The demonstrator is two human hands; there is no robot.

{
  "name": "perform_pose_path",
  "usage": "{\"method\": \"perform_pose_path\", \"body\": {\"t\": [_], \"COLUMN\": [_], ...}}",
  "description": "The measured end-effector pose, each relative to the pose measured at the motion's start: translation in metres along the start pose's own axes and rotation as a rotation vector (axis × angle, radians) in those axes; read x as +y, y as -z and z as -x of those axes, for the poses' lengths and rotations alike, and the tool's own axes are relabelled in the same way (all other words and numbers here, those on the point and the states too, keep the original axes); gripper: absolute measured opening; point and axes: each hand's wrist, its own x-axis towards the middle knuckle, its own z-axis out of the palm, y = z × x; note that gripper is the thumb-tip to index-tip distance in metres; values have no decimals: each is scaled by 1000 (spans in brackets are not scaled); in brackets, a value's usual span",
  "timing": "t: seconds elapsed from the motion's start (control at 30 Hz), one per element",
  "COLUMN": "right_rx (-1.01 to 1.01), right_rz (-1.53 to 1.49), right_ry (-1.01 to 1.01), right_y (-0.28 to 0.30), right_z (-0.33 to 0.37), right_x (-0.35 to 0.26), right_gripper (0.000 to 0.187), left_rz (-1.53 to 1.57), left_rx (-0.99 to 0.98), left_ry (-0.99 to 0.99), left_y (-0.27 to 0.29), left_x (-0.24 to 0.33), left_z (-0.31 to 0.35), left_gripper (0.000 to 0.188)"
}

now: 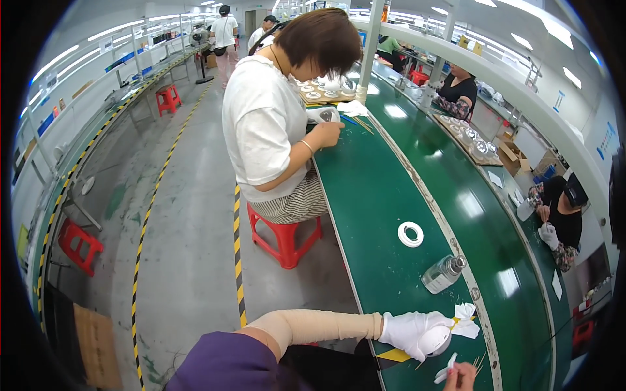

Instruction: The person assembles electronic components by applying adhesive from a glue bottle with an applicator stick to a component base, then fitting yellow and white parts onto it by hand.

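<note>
Left hand (412, 332) holds round part (435, 340), right hand (463, 376) white piece (445, 371)

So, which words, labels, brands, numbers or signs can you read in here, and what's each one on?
None can be read reliably.
Clear bottle on the green bench: its label print is too small to read.
Blue markings on the right-hand wall: too blurred and skewed to read.
White ring, and the white round part in the gloved left hand: no lettering I can make out.
</note>
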Motion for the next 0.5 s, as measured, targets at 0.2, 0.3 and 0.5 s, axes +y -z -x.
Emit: {"method": "perform_pose_path", "body": {"t": [0.2,0.3,0.5], "right_rx": [171,189,334], "right_rz": [-177,-207,-288], "right_ry": [-159,-165,-181], "right_y": [-35,-47,-61], "right_z": [36,35,36], "right_x": [-2,-1,34], "right_gripper": [10,10,5], "left_rz": [-81,-50,-47], "left_rx": [34,80,99], "left_ry": [-105,-146,-153], "left_y": [-9,-15,-15], "left_x": [-5,-9,3], "left_z": [5,11,4], "left_gripper": [94,90,74]}}
